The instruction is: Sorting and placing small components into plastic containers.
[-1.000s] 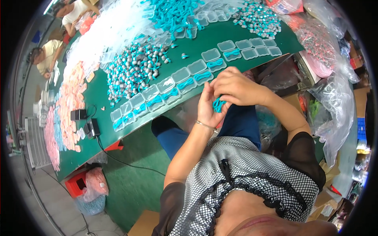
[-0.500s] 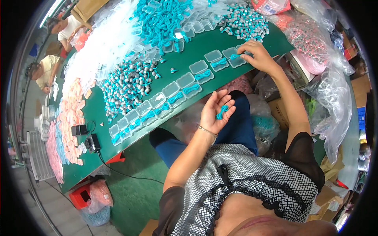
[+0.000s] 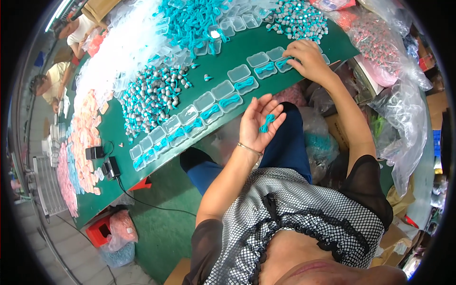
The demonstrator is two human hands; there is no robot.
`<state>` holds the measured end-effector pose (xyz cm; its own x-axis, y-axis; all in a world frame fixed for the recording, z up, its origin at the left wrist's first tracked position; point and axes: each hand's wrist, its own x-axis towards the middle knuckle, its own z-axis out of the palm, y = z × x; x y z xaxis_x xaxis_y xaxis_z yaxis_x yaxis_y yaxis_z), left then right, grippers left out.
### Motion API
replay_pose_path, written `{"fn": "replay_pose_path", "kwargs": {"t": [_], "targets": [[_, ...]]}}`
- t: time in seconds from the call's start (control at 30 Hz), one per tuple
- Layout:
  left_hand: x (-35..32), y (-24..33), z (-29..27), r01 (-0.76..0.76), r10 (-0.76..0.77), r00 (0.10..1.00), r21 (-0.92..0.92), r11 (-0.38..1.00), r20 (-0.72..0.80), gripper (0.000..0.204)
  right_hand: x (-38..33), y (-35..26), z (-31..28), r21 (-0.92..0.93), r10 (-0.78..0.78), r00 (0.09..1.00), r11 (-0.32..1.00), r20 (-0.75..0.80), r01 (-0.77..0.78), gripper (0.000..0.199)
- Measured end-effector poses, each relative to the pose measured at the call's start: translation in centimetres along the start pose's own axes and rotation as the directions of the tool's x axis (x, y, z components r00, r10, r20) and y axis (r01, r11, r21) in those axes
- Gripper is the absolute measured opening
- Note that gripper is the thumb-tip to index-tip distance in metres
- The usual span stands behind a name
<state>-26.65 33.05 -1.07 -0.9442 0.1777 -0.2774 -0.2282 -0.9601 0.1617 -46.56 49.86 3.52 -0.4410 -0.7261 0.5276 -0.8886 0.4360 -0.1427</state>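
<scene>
My left hand [image 3: 256, 124] is palm up in front of the table's near edge, fingers loosely curled, with a small looped bundle of teal cord [image 3: 267, 123] lying across them. My right hand [image 3: 308, 59] is over the far right end of a row of clear hinged plastic boxes, its fingers bent down. Whatever lies under those fingertips is hidden. Beside them is an open box with teal cord [image 3: 283, 64] in it. Farther left, the other boxes stand with lids laid back, a teal cord bundle [image 3: 244, 83] in each.
On the green table [image 3: 216, 64] are piles of grey-and-teal beads [image 3: 152, 97], teal cord bundles [image 3: 194, 23] and clear boxes [image 3: 121, 52]. Black power adapters [image 3: 111, 167] trail a cable at the left. Plastic bags [image 3: 375, 42] crowd the right. Two people [image 3: 54, 85] sit at the far left.
My right hand has shifted slightly right along the row, and the edge of another box now shows past it. My left hand stays nearly still with its cord bundle. The whole view has moved a little.
</scene>
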Motion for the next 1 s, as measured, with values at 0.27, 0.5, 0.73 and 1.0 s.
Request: {"fn": "replay_pose_path", "kwargs": {"t": [0.27, 0.5, 0.73, 1.0], "targets": [[1.3, -0.3, 1.3, -0.077, 0.077, 0.997, 0.026, 0.997, -0.026, 0.048, -0.9, -9.9, -2.8, 0.509, -0.29, 0.941, 0.844, 0.173, 0.167, 0.016], [1.6, -1.1, 1.7, -0.026, 0.035, 0.977, -0.044, 0.999, 0.21, 0.045, -1.5, -5.2, -3.6, 0.456, -0.089, 0.993, 0.889, 0.081, 0.043, 0.012], [1.5, -1.9, 0.0, 0.054, -0.056, 0.998, 0.124, 0.991, 0.013, 0.034, -1.9, 4.1, -2.8, 0.036, 0.057, 0.995, 0.997, 0.085, -0.061, 0.017], [1.0, -1.3, -1.0, 0.045, -0.04, 0.999, 0.199, 0.979, -0.026, 0.03, -2.0, 4.6, -1.6, -0.023, 0.037, 0.991, 0.999, 0.129, -0.035, 0.019]]}}
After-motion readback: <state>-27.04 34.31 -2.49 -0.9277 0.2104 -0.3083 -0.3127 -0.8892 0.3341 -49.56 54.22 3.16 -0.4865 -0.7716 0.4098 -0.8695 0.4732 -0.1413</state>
